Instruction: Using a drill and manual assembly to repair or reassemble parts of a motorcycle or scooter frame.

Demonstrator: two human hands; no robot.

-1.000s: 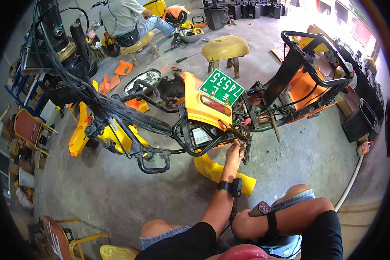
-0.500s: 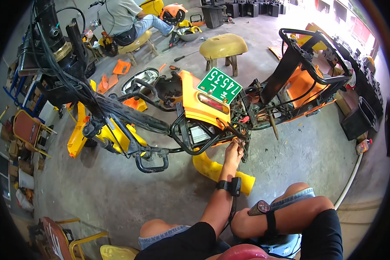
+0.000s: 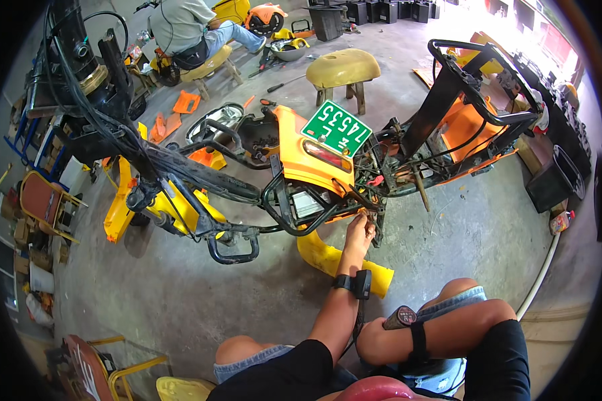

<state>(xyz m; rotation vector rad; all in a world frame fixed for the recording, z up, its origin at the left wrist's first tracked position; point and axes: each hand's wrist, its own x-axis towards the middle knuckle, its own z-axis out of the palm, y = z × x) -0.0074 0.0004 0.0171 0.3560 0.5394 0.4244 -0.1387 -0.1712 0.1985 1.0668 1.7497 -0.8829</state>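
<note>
A stripped scooter frame (image 3: pixel 224 180) of black tubes lies across the floor in front of me. Mounted on it are an orange rear panel (image 3: pixel 297 157) with a red lamp and a green number plate (image 3: pixel 336 128). My left hand (image 3: pixel 360 232) reaches up to the frame's near lower edge, just below that panel. Its fingers are pinched together there, and whatever is between them is too small to make out. Close to my knees, my right hand (image 3: pixel 373 342) is closed at a dark cylindrical tool (image 3: pixel 401 318), whose round end faces up; the rest of the tool is hidden.
A curved yellow panel (image 3: pixel 324 257) lies under my left forearm. Beyond the frame stands a yellow-seated stool (image 3: pixel 343 70). Another person (image 3: pixel 187 33) sits at the far left. Orange and yellow body parts (image 3: pixel 119 204) lie around, and a black bin (image 3: pixel 555 190) is at right.
The scooter frame and its plate sit very slightly higher and further left in the picture. My left fingers stay at the same spot on the frame; my right hand has barely moved.
</note>
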